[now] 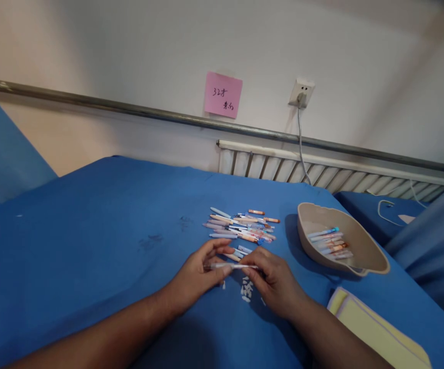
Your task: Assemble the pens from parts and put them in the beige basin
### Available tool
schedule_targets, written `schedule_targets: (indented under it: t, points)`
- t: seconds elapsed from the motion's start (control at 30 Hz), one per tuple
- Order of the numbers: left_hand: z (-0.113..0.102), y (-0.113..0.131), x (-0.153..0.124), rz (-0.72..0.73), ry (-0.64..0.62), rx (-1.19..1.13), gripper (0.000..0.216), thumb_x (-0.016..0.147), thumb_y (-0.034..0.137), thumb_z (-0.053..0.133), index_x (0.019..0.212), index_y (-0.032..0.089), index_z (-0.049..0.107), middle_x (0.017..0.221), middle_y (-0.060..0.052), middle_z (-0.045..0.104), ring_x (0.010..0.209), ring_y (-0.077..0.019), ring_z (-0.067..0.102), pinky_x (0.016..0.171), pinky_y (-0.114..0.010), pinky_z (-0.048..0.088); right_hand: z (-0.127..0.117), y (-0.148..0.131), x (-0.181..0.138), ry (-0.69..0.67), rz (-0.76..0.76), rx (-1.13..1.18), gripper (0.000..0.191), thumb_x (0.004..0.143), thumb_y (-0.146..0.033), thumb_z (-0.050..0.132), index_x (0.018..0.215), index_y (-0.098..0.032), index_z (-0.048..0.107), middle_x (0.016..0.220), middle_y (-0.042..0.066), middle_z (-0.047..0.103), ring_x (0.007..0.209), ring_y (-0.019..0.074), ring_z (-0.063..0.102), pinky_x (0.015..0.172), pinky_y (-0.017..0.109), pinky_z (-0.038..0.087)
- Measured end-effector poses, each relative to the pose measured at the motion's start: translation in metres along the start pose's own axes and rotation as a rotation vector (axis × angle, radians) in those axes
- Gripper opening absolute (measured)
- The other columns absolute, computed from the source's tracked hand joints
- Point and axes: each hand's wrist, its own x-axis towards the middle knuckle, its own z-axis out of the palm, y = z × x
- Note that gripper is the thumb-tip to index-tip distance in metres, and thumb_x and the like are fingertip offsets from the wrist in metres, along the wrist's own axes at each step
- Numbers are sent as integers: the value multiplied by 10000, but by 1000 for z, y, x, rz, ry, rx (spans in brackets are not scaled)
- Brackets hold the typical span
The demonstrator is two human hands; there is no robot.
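Observation:
Level in front of me is a slim pen (236,266) with a clear part at its left and a white part at its right. My left hand (202,266) pinches its left end between thumb and fingers. At the right end, the thumb and fingers of my right hand (274,277) are closed on the white part; whether the pen is in one piece cannot be made out. Small white pieces (246,291) lie below the hands on the blue cloth (129,266). Just beyond my fingers is a loose pile of pens and pen parts (241,225), partly hidden by them.
A beige basin (368,251) holding several pens (329,243) stands to the right. Nearer me is a folded yellow cloth (376,328). Behind the table are a radiator (268,166), a metal rail (160,113), a pink note (223,95) and a plugged-in cord (301,133).

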Motion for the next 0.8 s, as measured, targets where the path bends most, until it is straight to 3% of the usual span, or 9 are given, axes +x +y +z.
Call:
schedule_targets:
  t: [0.07,0.13,0.2,0.3,0.43,0.53,0.6,0.7,0.8]
  points:
    - [-1,2,1,-86,-1,42,406,763,485,586,1006,162,552,817,-41,643,541,-109,557,462,-214,429,-1,0,0,18,0,-7,146,893,-219,484,958,-229,614,831,30,593,750,153,560,663,255,415]
    - [-2,3,2,-175,-32,120,406,803,551,490,781,151,557,568,19,569,392,-81,458,375,-192,346,-2,0,1,20,-9,-17,145,892,-213,484,961,-227,610,839,32,591,759,153,560,672,256,416]
    - [-3,5,2,-189,-36,154,387,770,537,546,677,163,524,481,58,495,366,-70,407,367,-183,317,-2,0,1,5,-18,-43,144,894,-214,480,954,-226,610,835,33,588,756,154,558,672,257,417]
    - [-4,7,2,-111,7,133,301,672,423,692,699,164,539,511,72,494,440,-72,434,429,-180,333,0,2,0,-13,-27,-80,150,900,-219,472,952,-230,612,817,32,591,744,158,560,661,259,417]
    - [-4,5,1,-40,-7,101,259,626,322,740,700,158,554,601,50,535,544,-86,479,520,-195,371,2,3,0,-27,-21,-64,147,902,-220,472,946,-235,612,798,23,592,705,149,558,634,252,417]
    - [-5,3,3,-5,13,52,355,622,321,748,891,178,566,703,29,582,612,-108,538,564,-213,422,1,2,1,12,-11,-47,147,907,-224,465,950,-228,605,807,28,588,721,151,560,651,256,422]
    - [-5,3,4,-32,36,29,440,681,413,692,1019,183,530,703,16,602,585,-118,561,527,-219,436,1,1,1,27,-14,-42,144,906,-215,467,960,-224,600,822,32,590,740,153,562,675,260,427]
    - [-5,6,4,-137,-7,58,404,789,551,510,868,157,550,562,28,568,418,-93,495,404,-199,380,1,1,0,19,-18,-46,149,902,-204,470,975,-228,597,841,33,593,757,156,562,687,261,429]
    - [-3,9,2,-186,-39,111,387,770,540,543,678,166,509,484,52,528,338,-61,413,347,-177,314,0,1,-1,8,-20,-67,157,900,-200,467,986,-231,595,856,39,595,773,163,563,694,267,428]
